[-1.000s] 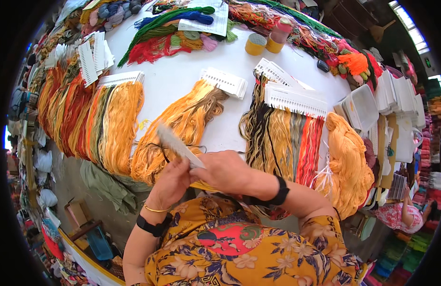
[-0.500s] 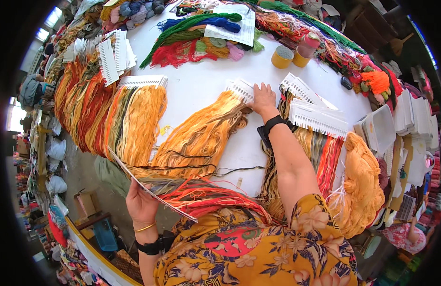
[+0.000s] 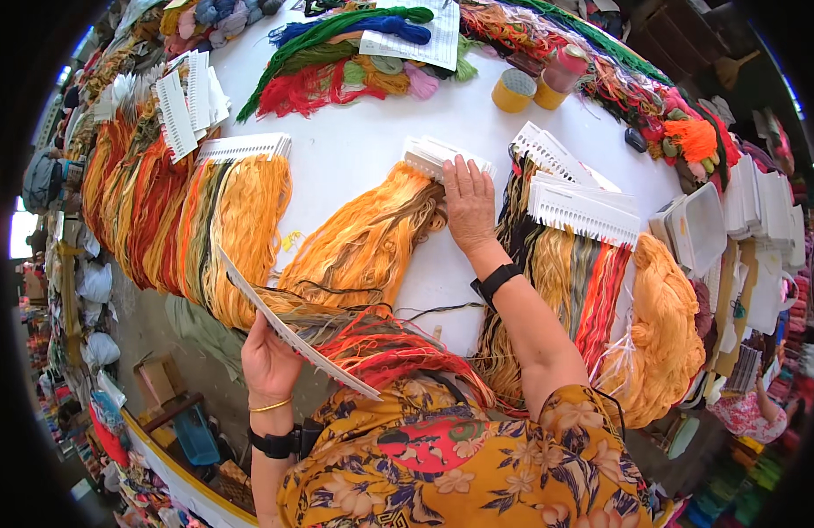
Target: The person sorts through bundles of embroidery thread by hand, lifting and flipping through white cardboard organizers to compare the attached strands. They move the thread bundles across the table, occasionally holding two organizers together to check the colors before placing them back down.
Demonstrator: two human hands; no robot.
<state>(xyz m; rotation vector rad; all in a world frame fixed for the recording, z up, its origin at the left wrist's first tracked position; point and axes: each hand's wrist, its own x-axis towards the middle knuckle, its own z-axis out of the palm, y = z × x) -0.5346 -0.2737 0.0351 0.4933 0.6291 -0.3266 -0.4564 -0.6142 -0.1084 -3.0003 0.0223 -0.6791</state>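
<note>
My left hand (image 3: 271, 363) grips a long white thread card (image 3: 312, 347), tilted and seen nearly edge-on, near the front of the table. Red, orange, olive and dark threads (image 3: 385, 354) trail from it to the right against my shirt. On the table's middle, my right hand (image 3: 469, 209) lies with fingers stretched out over the right end of a stack of white punched thread cards (image 3: 425, 153). Golden and brown thread hanks (image 3: 359, 238) spread from that stack toward me. A few dark strands cross their lower end.
More carded hanks lie left (image 3: 249, 207) and right (image 3: 565, 264), beside a loose golden skein (image 3: 669, 334). Farther back are coloured skeins (image 3: 337, 66), a paper sheet (image 3: 425, 40), two yellow-sided cylinders (image 3: 514, 91) and a dark computer mouse (image 3: 635, 140). A clear plastic box (image 3: 697, 231) stands at right.
The middle card stack has turned more level, and my right hand's fingers now point away from me. My left hand, still gripping its card, has shifted slightly right. The whole view moved a little.
</note>
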